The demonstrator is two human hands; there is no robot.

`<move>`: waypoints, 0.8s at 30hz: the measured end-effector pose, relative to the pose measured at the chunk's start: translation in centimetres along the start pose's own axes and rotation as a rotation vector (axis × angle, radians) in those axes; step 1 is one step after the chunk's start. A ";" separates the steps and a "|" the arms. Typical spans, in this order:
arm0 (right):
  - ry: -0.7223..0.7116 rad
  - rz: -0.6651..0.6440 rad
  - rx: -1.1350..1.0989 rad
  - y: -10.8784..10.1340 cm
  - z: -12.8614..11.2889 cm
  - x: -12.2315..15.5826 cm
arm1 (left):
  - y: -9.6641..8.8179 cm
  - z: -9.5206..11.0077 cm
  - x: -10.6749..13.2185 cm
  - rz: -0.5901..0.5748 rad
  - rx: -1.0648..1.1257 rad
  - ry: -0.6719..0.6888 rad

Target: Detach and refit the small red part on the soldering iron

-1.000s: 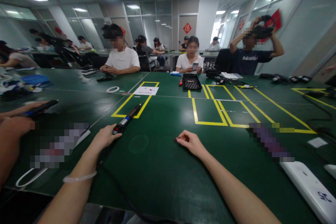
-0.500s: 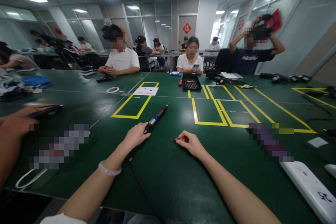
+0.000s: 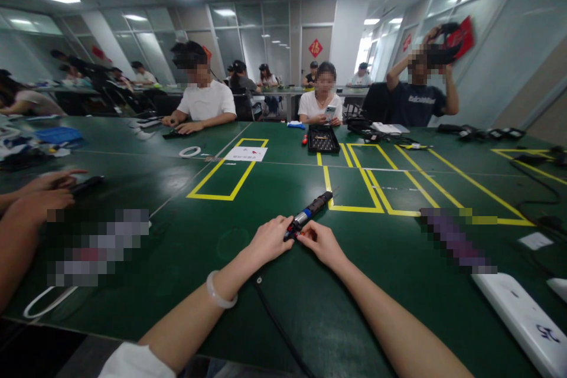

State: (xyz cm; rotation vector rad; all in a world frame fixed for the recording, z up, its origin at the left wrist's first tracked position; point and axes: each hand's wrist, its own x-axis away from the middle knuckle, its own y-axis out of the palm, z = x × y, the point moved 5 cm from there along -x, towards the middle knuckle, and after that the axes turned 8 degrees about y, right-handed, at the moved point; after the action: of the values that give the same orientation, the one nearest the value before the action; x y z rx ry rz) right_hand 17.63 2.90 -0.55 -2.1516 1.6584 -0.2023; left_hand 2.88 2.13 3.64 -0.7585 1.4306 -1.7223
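My left hand [image 3: 268, 241] grips the rear end of a black and blue corded pen-shaped tool [image 3: 310, 212], which lies on the green table [image 3: 274, 301] with its tip toward the far right. Its black cable [image 3: 279, 328] trails back toward me. My right hand [image 3: 321, 242] sits right beside the left one, fingers pinched on a small red piece [image 3: 299, 238] that touches the tool's rear end.
Yellow tape rectangles [image 3: 354, 186] mark the table ahead. A black tray [image 3: 323, 139] and a white paper [image 3: 247, 153] lie farther off. A white power strip [image 3: 522, 319] lies at the right. Another person's hands [image 3: 39, 195] hold a dark object at the left. Several people sit across.
My left hand has slid the tool rightward across the table until it meets my right hand. The right hand has stayed in place.
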 end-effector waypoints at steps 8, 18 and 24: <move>-0.023 0.000 0.038 0.3 0.1 0.0 | 0.4 0.3 0.4 0.024 -0.014 0.012; -0.011 0.020 0.106 0.8 0.4 -0.3 | 0.7 0.2 0.6 -0.011 0.015 0.030; -0.080 -0.020 0.099 1.1 0.0 -0.1 | 0.6 0.6 0.6 -0.002 0.039 0.042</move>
State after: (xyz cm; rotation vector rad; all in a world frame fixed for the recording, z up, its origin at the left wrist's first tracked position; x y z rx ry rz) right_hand 16.65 2.82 -0.98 -2.0767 1.5504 -0.1970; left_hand 3.13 1.22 3.17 -0.7065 1.4203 -1.7719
